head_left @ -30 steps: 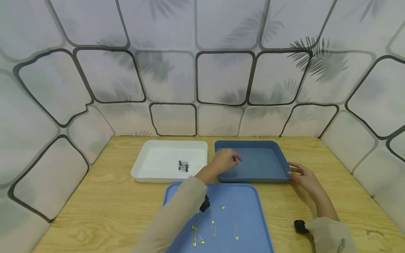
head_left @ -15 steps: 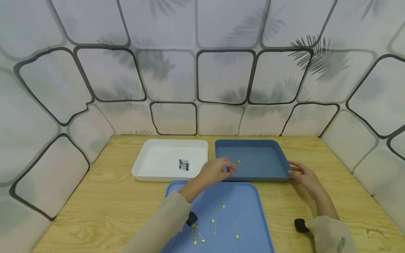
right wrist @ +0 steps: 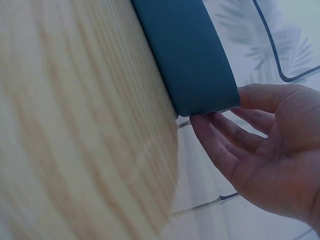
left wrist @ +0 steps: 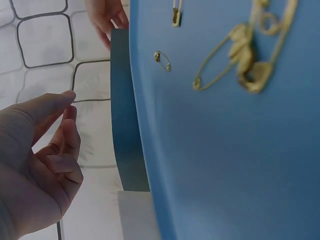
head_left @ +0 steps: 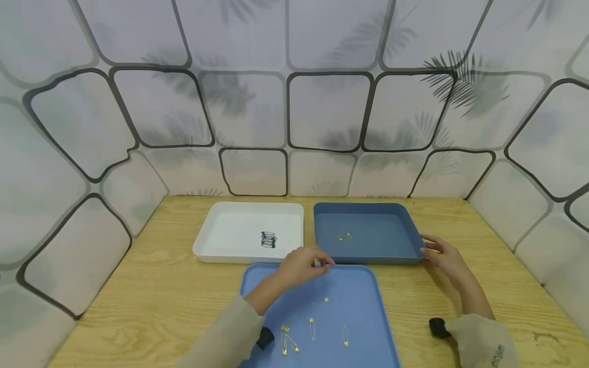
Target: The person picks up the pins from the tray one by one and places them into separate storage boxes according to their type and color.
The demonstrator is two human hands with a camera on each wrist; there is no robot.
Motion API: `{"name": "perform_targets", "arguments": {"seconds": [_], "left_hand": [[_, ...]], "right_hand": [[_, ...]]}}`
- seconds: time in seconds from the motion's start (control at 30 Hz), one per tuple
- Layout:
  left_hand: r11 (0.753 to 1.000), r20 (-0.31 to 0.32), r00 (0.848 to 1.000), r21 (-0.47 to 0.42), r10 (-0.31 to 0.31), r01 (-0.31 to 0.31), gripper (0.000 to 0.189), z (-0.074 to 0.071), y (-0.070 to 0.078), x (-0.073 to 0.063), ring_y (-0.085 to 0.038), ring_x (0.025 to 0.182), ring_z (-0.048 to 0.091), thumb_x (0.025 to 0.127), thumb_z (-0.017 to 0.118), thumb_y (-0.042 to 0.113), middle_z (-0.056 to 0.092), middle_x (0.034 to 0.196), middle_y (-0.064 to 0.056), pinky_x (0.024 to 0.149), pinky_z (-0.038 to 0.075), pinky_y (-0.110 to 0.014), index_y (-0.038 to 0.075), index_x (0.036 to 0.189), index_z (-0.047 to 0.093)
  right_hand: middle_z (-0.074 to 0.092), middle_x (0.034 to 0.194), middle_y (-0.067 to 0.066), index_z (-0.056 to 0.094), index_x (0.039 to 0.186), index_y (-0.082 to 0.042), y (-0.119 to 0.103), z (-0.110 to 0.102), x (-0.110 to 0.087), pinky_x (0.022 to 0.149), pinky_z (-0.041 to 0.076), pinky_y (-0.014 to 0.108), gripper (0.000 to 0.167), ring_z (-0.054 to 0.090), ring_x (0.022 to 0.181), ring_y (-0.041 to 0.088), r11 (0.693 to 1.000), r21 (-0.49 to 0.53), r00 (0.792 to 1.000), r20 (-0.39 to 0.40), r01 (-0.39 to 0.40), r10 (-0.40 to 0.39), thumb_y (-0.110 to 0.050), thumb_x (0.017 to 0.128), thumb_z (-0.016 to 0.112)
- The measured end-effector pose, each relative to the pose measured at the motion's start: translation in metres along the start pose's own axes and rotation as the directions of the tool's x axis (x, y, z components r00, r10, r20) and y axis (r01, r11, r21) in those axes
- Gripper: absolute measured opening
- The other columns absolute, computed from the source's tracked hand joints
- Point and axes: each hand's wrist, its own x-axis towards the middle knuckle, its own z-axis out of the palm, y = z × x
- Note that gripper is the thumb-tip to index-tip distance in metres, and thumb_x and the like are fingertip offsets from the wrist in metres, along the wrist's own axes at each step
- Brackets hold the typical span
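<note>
My left hand (head_left: 303, 267) hovers over the far edge of the light blue tray (head_left: 363, 286). Its fingers are loosely bent and nothing shows between thumb and fingertips in the left wrist view. Several gold safety pins lie scattered on that tray, among them a single pin (head_left: 312, 329) and a cluster (left wrist: 245, 60). My right hand (head_left: 445, 260) rests against the right end of the dark blue tray (head_left: 382, 225), its fingertips on the end wall and its thumb at the rim (right wrist: 237, 97). A few gold safety pins (head_left: 341, 238) lie inside the dark blue tray.
To the left of the dark blue tray stands a white tray (head_left: 230, 240) with several black safety pins (head_left: 268, 239) in a row. All trays stand on a wooden table (head_left: 152, 286). A patterned cloth wall (head_left: 322, 112) encloses the back and sides.
My left hand has drawn back from the dark blue tray toward the light blue tray, leaving a gold safety pin there. My right hand stays at the tray's end.
</note>
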Motion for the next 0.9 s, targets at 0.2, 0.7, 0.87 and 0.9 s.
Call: {"name": "perform_targets", "arguments": {"seconds": [0.2, 0.7, 0.87, 0.9], "left_hand": [[0.994, 0.029, 0.999, -0.105, -0.025, 0.028, 0.013, 0.006, -0.005, -0.009, -0.003, 0.056, 0.046, 0.084, 0.067, 0.011, 0.057, 0.079, 0.012, 0.049, 0.041, -0.018, 0.015, 0.096, 0.073], [0.992, 0.094, 0.995, -0.125, -0.017, 0.028, 0.012, 0.012, -0.017, -0.020, -0.002, 0.060, 0.051, 0.081, 0.070, 0.010, 0.061, 0.075, 0.009, 0.056, 0.043, -0.018, 0.012, 0.093, 0.072], [0.993, 0.193, 0.981, -0.111, -0.026, 0.048, 0.015, 0.015, -0.025, -0.022, 0.000, 0.063, 0.052, 0.080, 0.073, 0.017, 0.057, 0.071, 0.015, 0.057, 0.042, -0.017, 0.015, 0.094, 0.071], [0.994, 0.209, 0.978, -0.100, -0.026, 0.048, 0.016, 0.015, -0.026, -0.022, 0.001, 0.063, 0.051, 0.079, 0.074, 0.018, 0.057, 0.071, 0.016, 0.057, 0.042, -0.017, 0.016, 0.094, 0.071]], "right_hand": [[0.032, 0.131, 0.037, 0.024, 0.140, 0.009, 0.001, 0.000, 0.000, 0.082, 0.048, 0.033, 0.056, 0.055, 0.102, 0.026, 1.000, 0.008, 1.000, 0.005, -0.008, 0.008, -0.017, 0.097, 0.048], [0.031, 0.131, 0.037, 0.024, 0.140, 0.009, 0.002, 0.000, 0.001, 0.081, 0.048, 0.030, 0.056, 0.056, 0.096, 0.013, 1.000, 0.023, 1.000, 0.010, 0.002, -0.003, -0.017, 0.097, 0.049], [0.031, 0.132, 0.037, 0.024, 0.140, 0.009, 0.003, -0.001, 0.002, 0.079, 0.048, 0.029, 0.056, 0.056, 0.095, 0.010, 1.000, 0.018, 1.000, 0.008, 0.004, -0.004, -0.018, 0.097, 0.048], [0.031, 0.132, 0.037, 0.024, 0.140, 0.009, 0.003, -0.001, 0.002, 0.079, 0.048, 0.029, 0.056, 0.056, 0.094, 0.009, 1.000, 0.016, 1.000, 0.008, 0.004, -0.004, -0.018, 0.097, 0.048]]}}
